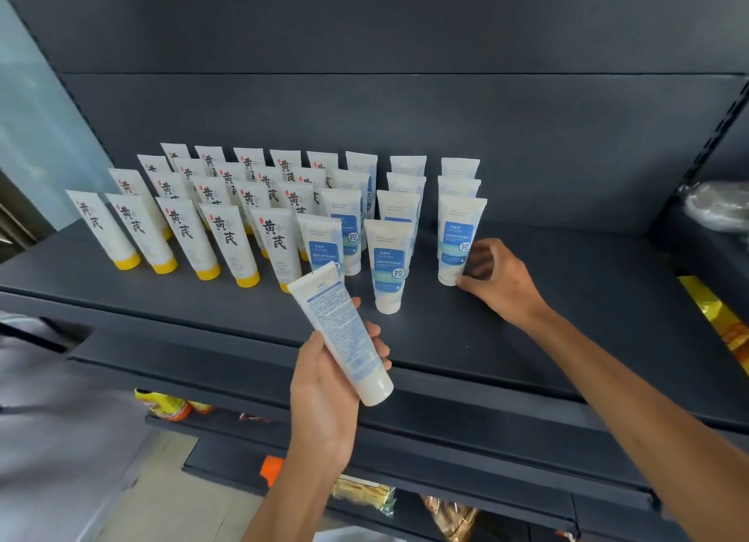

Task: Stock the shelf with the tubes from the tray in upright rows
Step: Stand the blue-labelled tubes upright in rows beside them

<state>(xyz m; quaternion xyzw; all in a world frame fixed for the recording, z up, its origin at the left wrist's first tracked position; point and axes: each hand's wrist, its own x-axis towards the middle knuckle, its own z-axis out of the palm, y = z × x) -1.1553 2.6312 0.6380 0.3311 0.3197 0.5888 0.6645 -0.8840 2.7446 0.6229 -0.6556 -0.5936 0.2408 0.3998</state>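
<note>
A dark shelf (pixel 527 339) carries several upright white tubes. Those with yellow caps (pixel 227 241) fill the left rows, and those with blue labels (pixel 388 266) stand to their right. My left hand (pixel 324 383) grips a white tube (pixel 344 330) tilted above the shelf's front edge, its printed back facing me and its cap toward me. My right hand (pixel 496 282) has its fingers curled round the base of the front tube (pixel 458 241) in the rightmost row, which stands cap down on the shelf. The tray is out of view.
Lower shelves (pixel 405 472) below hold packaged snacks (pixel 364 493). At the right edge stand a neighbouring shelf unit with a wrapped item (pixel 717 205) and yellow packets (pixel 725 322). A pale wall (pixel 36 128) lies to the left.
</note>
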